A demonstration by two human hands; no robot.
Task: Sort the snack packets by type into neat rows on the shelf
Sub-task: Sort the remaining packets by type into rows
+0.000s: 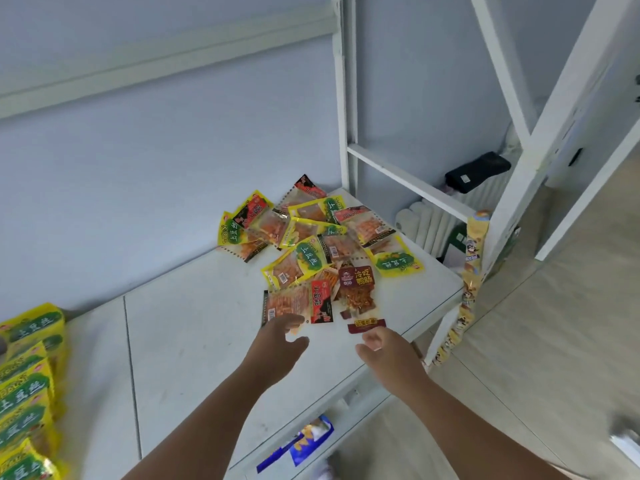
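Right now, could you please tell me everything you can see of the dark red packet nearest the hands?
The dark red packet is a small pouch, glossy like plastic film, with a maroon top panel bearing light characters and a clear window showing reddish-brown strips. A matching maroon band lies at its near end. It lies flat on the white shelf at the near edge of the mixed pile, its top overlapping other packets. The right hand is just short of it; contact is unclear.

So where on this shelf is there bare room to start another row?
The shelf is bare in the wide middle stretch between the yellow row at the left edge and the mixed pile, back to the wall. The right end is crowded; both hands, left and right, reach its near edge.
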